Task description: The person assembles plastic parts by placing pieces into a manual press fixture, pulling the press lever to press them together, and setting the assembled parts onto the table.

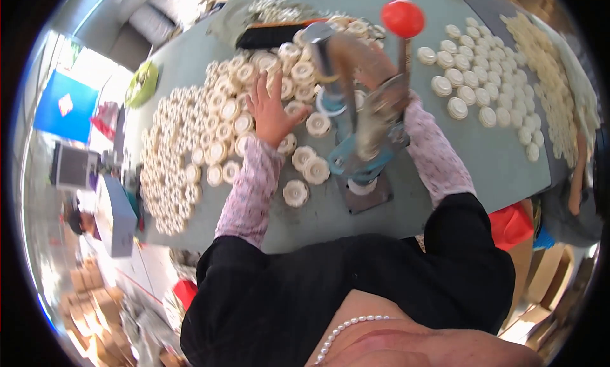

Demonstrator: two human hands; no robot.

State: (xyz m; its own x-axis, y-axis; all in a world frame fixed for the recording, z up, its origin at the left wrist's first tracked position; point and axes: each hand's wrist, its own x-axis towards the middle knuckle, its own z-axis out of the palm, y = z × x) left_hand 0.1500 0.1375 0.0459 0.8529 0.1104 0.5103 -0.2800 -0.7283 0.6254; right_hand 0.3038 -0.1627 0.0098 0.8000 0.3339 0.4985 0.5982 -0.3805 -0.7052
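My left hand is open, fingers spread, over the near side of a heap of cream-coloured round plastic parts with scalloped rims. A few loose parts of the same kind, such as one scalloped disc, lie beside its wrist. In front of me stands a blue hand press on a dark base plate, its lever topped by a red ball knob. Behind the lever is my right hand, blurred and partly covered; its fingers cannot be made out. A white ring-shaped piece sits at the press.
Small ring-like parts cover the table's left side. White round caps stand in rows at the right, with a pile of cream pieces beyond. A black tray and a green bag lie farther back.
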